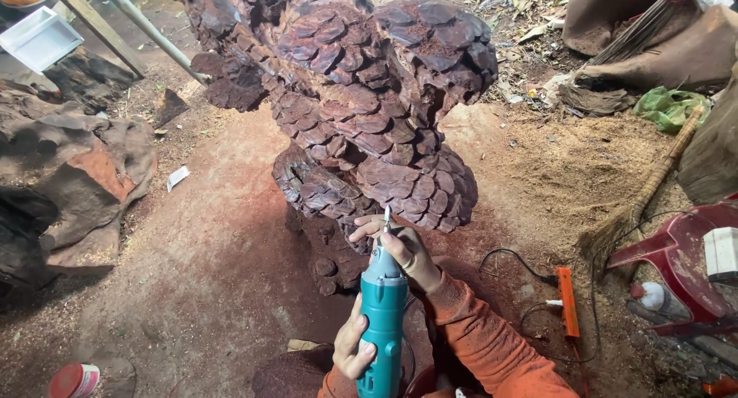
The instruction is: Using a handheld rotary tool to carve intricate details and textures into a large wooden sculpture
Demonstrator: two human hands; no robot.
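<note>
Your left hand [354, 344] wraps the smooth teal grinder [382, 321] low on its body. Your right hand [403, 248] pinches its nose, bit touching the scaly dark wood carving [377, 114] just above.

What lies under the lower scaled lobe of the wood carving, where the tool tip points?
Under the carving, rough dark uncarved wood runs down to the sawdust floor. The right hand, teal rotary tool and left hand cover its base.

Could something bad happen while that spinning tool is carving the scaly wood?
Maybe. The right hand has bare fingers right beside the bit of the teal grinder, so a slip off the carved scales could nick them. The black cord loops near the work and might snag. Sawdust lies everywhere, so dust may fly up.
</note>
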